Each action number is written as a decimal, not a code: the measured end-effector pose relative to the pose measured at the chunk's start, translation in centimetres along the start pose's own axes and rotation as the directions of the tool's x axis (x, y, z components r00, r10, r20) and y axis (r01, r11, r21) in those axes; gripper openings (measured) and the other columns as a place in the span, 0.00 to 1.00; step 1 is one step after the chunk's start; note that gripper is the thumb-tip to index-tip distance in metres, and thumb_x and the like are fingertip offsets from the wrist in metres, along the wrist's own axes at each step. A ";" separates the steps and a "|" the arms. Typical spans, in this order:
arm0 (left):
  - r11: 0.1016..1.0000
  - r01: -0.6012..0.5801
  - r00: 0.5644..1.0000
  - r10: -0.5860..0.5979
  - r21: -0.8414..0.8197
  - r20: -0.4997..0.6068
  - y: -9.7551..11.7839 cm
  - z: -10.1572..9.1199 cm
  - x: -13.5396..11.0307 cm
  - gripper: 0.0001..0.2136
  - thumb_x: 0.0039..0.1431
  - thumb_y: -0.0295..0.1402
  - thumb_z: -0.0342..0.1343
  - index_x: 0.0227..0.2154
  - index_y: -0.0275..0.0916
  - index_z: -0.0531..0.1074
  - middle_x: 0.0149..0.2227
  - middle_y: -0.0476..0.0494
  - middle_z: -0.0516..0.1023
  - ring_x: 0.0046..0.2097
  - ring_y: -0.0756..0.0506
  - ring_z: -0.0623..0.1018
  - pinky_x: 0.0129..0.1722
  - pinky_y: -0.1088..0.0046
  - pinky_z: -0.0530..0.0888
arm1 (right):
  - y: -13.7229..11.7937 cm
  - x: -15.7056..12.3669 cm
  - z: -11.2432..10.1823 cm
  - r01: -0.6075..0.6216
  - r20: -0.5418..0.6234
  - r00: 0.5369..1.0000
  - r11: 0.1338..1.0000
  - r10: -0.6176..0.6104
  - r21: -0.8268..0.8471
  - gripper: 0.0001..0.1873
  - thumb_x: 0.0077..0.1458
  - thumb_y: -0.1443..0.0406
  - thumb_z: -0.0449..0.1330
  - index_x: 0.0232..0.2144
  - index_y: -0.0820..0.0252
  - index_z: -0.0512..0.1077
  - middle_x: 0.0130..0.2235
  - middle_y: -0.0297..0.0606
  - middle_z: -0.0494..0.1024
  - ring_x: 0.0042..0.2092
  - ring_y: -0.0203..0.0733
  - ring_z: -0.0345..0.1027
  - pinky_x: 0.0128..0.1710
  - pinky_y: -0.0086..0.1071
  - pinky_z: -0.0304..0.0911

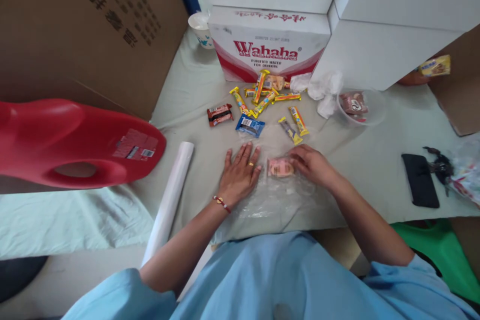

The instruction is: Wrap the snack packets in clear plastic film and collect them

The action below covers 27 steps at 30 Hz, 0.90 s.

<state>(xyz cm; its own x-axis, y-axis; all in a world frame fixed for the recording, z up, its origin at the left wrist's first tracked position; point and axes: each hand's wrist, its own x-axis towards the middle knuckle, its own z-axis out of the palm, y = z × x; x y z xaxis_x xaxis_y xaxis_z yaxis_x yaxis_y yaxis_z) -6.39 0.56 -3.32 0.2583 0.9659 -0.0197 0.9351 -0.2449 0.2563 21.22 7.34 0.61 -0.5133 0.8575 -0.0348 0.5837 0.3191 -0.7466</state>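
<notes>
Your left hand (240, 172) lies palm down at the left side of the clear plastic (268, 206), its fingers slightly spread and clasping nothing. Your right hand (313, 164) bends its fingertips to the right end of the pink packet (280, 168) — whether that grip is pinched on it or merely touching, you cannot tell from here. The packet sits between your hands, among the plastic on the tabletop (202, 175); whether it is inside or on top is unclear. The step in hand looks like positioning the packet while steadying the plastic. The next move seems to call for a light right-hand touch — with the blue packet (250, 125) and yellow-wrapped sticks (258, 88) left undisturbed beyond.
</notes>
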 end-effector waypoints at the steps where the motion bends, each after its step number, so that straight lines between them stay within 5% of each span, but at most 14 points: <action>1: 1.000 0.005 1.000 -0.005 0.008 0.000 0.1 0.0 0.0 0.27 0.77 0.43 0.40 0.75 0.45 0.55 0.78 0.38 0.52 0.78 0.36 0.55 0.75 0.38 0.48 | -0.1 0.0 0.4 0.041 -0.073 0.996 0.993 -0.049 -0.115 0.14 0.69 0.57 0.58 0.44 0.59 0.80 0.48 0.48 0.80 0.50 0.52 0.72 0.53 0.46 0.70; 3: 1.000 0.015 1.000 -0.015 0.019 0.007 0.2 -0.1 0.1 0.27 0.77 0.43 0.41 0.74 0.48 0.58 0.78 0.39 0.52 0.78 0.36 0.56 0.75 0.39 0.48 | -0.3 -0.2 1.1 0.137 -0.101 0.981 0.959 -0.166 -0.249 0.15 0.68 0.58 0.61 0.52 0.58 0.79 0.56 0.50 0.78 0.57 0.55 0.68 0.60 0.50 0.67; 6: 0.999 0.026 1.000 -0.027 0.026 0.013 0.4 -0.2 0.2 0.27 0.77 0.44 0.42 0.74 0.48 0.58 0.78 0.40 0.53 0.77 0.36 0.56 0.75 0.39 0.48 | -0.3 -0.8 2.5 0.275 0.035 0.960 0.916 -0.277 -0.291 0.23 0.65 0.59 0.66 0.60 0.54 0.76 0.61 0.48 0.76 0.63 0.57 0.64 0.64 0.53 0.65; 11: 0.998 0.041 0.999 -0.041 0.039 0.008 0.3 0.1 0.3 0.27 0.76 0.45 0.43 0.74 0.48 0.58 0.78 0.40 0.54 0.78 0.37 0.56 0.76 0.41 0.47 | 1.3 -1.5 4.2 0.297 0.042 0.953 0.892 -0.301 -0.340 0.21 0.68 0.65 0.61 0.61 0.51 0.76 0.59 0.45 0.79 0.63 0.55 0.65 0.65 0.54 0.63; 20: 0.998 0.064 0.998 -0.064 0.003 -0.002 0.5 0.0 0.5 0.27 0.76 0.46 0.44 0.73 0.49 0.60 0.78 0.42 0.55 0.77 0.38 0.57 0.76 0.44 0.45 | 0.4 -1.0 0.0 0.402 -0.154 0.877 0.871 -0.454 -0.281 0.20 0.69 0.67 0.58 0.60 0.55 0.74 0.57 0.47 0.78 0.60 0.53 0.65 0.64 0.53 0.63; 23: 0.998 0.065 0.998 -0.065 -0.017 -0.016 0.6 -0.1 0.6 0.27 0.76 0.46 0.44 0.73 0.49 0.60 0.78 0.42 0.55 0.77 0.39 0.58 0.76 0.45 0.45 | -0.5 -0.9 1.0 0.455 -0.087 0.868 0.854 -0.488 -0.253 0.18 0.70 0.67 0.57 0.59 0.54 0.75 0.56 0.46 0.78 0.60 0.52 0.65 0.64 0.52 0.62; 27: 0.998 0.065 0.997 -0.066 -0.025 -0.033 0.7 -0.1 0.6 0.26 0.76 0.45 0.45 0.73 0.48 0.61 0.77 0.41 0.56 0.77 0.39 0.58 0.76 0.45 0.44 | 0.0 -0.8 3.2 0.398 0.042 0.913 0.868 -0.405 -0.296 0.18 0.70 0.65 0.56 0.58 0.52 0.77 0.57 0.45 0.78 0.60 0.53 0.65 0.65 0.52 0.60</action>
<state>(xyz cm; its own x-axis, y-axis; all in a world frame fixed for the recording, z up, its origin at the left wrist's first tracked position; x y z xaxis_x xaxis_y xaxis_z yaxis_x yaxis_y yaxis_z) -5.62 0.95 -3.11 0.1878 0.9822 -0.0042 0.9437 -0.1792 0.2781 19.58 5.38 -1.51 -0.7318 0.6369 0.2424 0.4883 0.7382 -0.4654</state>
